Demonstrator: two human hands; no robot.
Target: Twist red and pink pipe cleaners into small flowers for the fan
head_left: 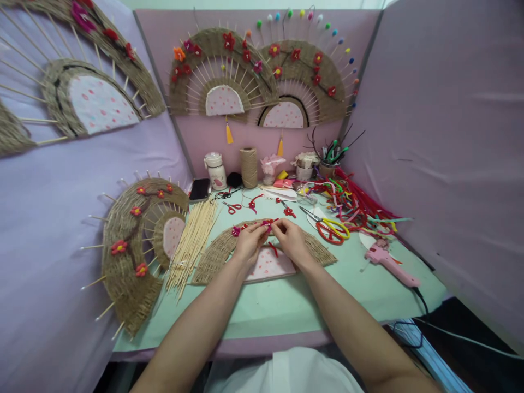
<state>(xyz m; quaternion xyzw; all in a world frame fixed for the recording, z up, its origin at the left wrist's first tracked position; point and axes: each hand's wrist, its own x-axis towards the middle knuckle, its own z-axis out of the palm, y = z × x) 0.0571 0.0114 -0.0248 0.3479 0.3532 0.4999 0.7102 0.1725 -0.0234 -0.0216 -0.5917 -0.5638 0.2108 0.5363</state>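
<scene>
A half-round fan of woven jute (pixel 216 255) with a pink spotted centre (pixel 270 265) lies flat on the green table in front of me. My left hand (pixel 249 242) and my right hand (pixel 289 238) meet over its upper edge, fingers pinched together on a small red pipe-cleaner flower (pixel 268 223). A second small magenta flower (pixel 236 231) sits on the fan's weave just left of my left hand.
A bundle of bamboo sticks (pixel 193 241) lies left of the fan, a finished fan (pixel 137 248) beyond it. Scissors (pixel 329 225), a pink glue gun (pixel 388 263) and a heap of pipe cleaners (pixel 356 204) lie right. A twine spool (pixel 248 167) and jars stand behind.
</scene>
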